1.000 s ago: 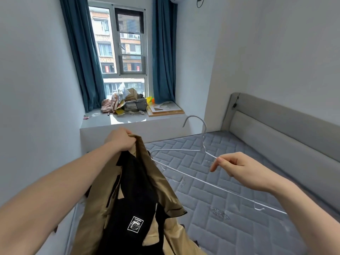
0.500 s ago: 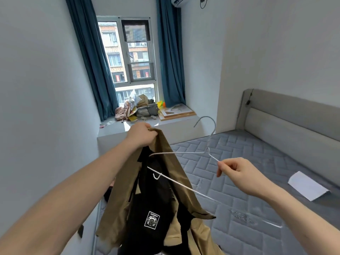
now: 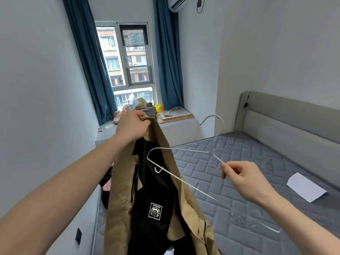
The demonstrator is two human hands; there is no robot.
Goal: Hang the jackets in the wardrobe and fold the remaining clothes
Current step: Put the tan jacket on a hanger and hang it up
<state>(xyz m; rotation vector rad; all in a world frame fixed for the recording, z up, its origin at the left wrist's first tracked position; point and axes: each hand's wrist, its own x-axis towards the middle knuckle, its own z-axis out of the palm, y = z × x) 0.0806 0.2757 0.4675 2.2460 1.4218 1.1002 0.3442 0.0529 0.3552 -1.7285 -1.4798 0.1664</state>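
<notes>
Jacket hem cut off below; left hand grips its collar, right hand pinches a wire hanger over the grey mattress.

Tan jacket with black lining and a white square logo patch is held up by its collar, hanging open over the mattress edge. White wire hanger is held tilted, one end overlapping the lining.

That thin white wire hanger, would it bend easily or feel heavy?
The hanger is probably light: the right hand holds it by a fingertip pinch. Being thin wire, it likely flexes under the tan jacket, and may swing.
</notes>
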